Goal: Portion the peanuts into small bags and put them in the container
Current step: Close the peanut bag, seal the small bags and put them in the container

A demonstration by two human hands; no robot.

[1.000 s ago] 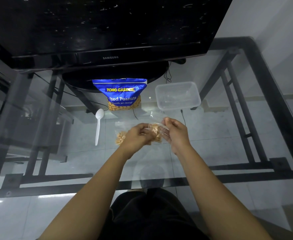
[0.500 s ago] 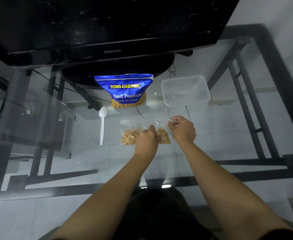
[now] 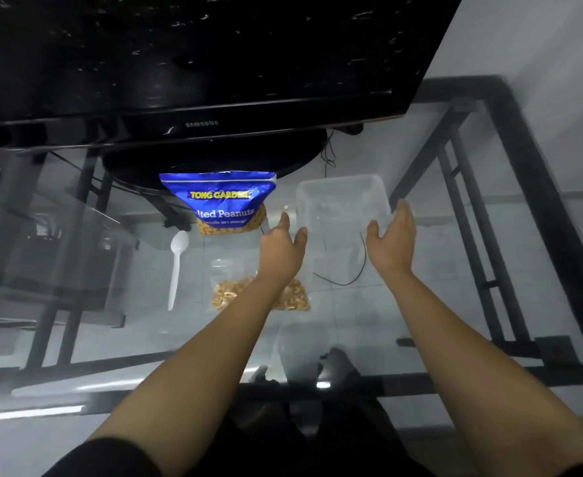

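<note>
- We see a black flat-screen television [image 3: 200, 63] on a dark oval stand filling the far side of the glass counter [image 3: 420, 321], with black metal framing [image 3: 524, 201] showing under the glass.
- A blue foil pouch of salted peanuts [image 3: 219, 201] stands upright just in front of the stand, left of centre.
- A white plastic spoon [image 3: 176, 266] lies flat to the left of the pouch and nearer to us, bowl end away from us.
- A clear rectangular plastic container [image 3: 338, 182] sits right of the pouch, well apart from the spoon, and we see no bags inside it.
- A thin black cable [image 3: 358, 270] curls beneath the glass, below the container's near end.
- The small clear plastic bag of peanuts [image 3: 226, 296] lies flat on the counter, nearer to us than the pouch. The left forearm crosses over its middle, so we cannot tell whether it is one bag or two side by side.
- Our left hand [image 3: 281, 246] reaches forward beside the container's near left corner, thumb apart, fingers straight and released, grasping nothing.
- Our right hand [image 3: 391, 242] is stretched out by the container's right wall, palm turned inward, its fingers likewise extended and released.
- The two palms face each other across the container's near end. Motion blur keeps us from telling whether either hand touches it.
</note>
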